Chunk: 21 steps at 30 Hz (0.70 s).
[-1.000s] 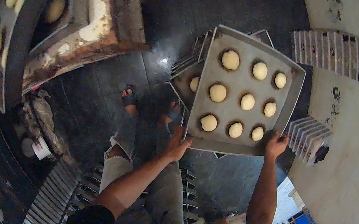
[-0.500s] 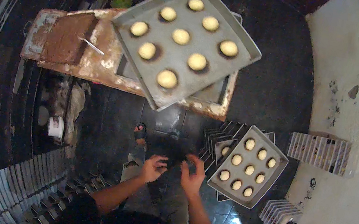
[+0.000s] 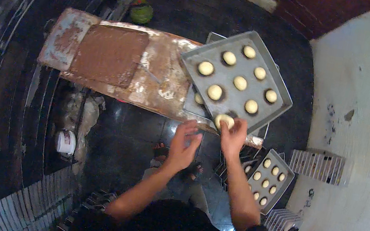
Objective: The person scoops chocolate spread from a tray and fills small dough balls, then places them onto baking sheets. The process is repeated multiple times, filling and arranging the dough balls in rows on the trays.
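Observation:
A square grey metal baking tray (image 3: 239, 66) with several pale round dough balls rests tilted at an angle on the far end of a worn wooden table. My right hand (image 3: 233, 143) is at its near corner, thumb and fingers closed round the nearest dough ball (image 3: 223, 121). Part of that ball is hidden behind the thumb. To its left, my left hand (image 3: 184, 148) hovers in front of the table edge, holding nothing, its fingers apart. Under the tray lies another tray (image 3: 191, 107) with a dough ball partly showing.
The floury table (image 3: 165, 58) carries a brown board (image 3: 109, 54) and a thin blade-like tool (image 3: 150, 74). At right, another filled tray (image 3: 278, 170) tops a stack beside a pale wall with slatted racks (image 3: 316, 166). A white bucket (image 3: 65, 142) stands at left.
My view has shifted, so the table and tray sit lower and further right. Both hands have moved forward, and the right one has taken hold of the near-corner dough ball.

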{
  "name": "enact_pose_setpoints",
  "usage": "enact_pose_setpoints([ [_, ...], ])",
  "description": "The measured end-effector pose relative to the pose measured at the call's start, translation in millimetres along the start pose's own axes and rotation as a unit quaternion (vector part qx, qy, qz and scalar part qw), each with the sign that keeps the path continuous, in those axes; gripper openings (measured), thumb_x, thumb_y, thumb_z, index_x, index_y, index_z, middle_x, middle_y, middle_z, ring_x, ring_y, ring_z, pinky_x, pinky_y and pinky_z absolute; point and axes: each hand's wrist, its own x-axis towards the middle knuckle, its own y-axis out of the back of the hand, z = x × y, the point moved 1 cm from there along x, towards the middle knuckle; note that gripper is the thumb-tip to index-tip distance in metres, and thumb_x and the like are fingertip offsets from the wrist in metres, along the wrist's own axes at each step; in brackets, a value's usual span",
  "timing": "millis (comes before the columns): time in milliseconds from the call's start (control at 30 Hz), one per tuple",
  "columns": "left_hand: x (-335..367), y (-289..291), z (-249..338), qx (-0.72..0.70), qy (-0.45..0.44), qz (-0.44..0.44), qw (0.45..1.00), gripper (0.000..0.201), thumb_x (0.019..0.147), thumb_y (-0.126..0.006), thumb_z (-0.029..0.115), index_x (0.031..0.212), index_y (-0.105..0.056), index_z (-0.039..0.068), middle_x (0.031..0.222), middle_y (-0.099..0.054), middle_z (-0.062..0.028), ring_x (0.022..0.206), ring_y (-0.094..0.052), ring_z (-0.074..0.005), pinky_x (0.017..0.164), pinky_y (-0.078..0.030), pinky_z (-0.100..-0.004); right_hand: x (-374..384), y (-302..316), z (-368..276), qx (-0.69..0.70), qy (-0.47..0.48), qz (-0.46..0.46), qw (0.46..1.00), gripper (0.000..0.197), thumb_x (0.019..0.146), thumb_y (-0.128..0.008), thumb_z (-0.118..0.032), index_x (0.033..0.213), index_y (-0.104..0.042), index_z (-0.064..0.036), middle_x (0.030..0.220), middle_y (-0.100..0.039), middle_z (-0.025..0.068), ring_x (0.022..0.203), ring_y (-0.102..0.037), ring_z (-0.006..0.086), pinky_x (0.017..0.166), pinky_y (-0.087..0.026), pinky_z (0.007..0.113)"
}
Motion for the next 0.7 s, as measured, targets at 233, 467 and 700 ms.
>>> enact_pose_setpoints([
  [233, 13, -3, 95, 0.092, -0.181, 0.035, 0.979, 0.020, 0.097, -0.060, 0.013, 0.084, -0.059, -0.002, 0.074, -0.058, -0.0178, 0.066, -0.061, -0.0317, 0.057, -0.044, -0.0409, -97, -2, -139, 0.292, -0.020, 0.006, 0.956, 0.023, 0.103, -0.059, -0.021, 0.097, -0.062, 0.0001, 0.095, -0.064, 0.0032, 0.084, -0.059, 0.0113, 0.076, -0.049, 0.029],
  [467, 8, 98, 63, -0.129, 0.065, -0.075, 0.987, 0.050, 0.078, -0.084, 0.012, 0.124, -0.065, 0.005, 0.107, -0.071, -0.0074, 0.101, -0.068, -0.0179, 0.091, -0.054, -0.0343, -96, -44, -153, 0.135, -0.042, -0.224, 0.964, 0.028, 0.105, -0.053, -0.023, 0.087, -0.061, -0.0044, 0.110, -0.066, 0.0112, 0.097, -0.064, 0.0207, 0.086, -0.050, 0.036],
  [700, 38, 167, 55, 0.008, 0.072, 0.097, 0.993, 0.061, 0.069, -0.094, 0.015, 0.118, -0.062, 0.000, 0.113, -0.069, -0.0113, 0.107, -0.067, -0.0221, 0.096, -0.054, -0.0371, -56, -164, -160, 0.269, -0.048, -0.182, 0.944, 0.032, 0.088, -0.074, -0.016, 0.112, -0.056, -0.0031, 0.128, -0.061, 0.0187, 0.118, -0.058, 0.0276, 0.105, -0.043, 0.043],
])
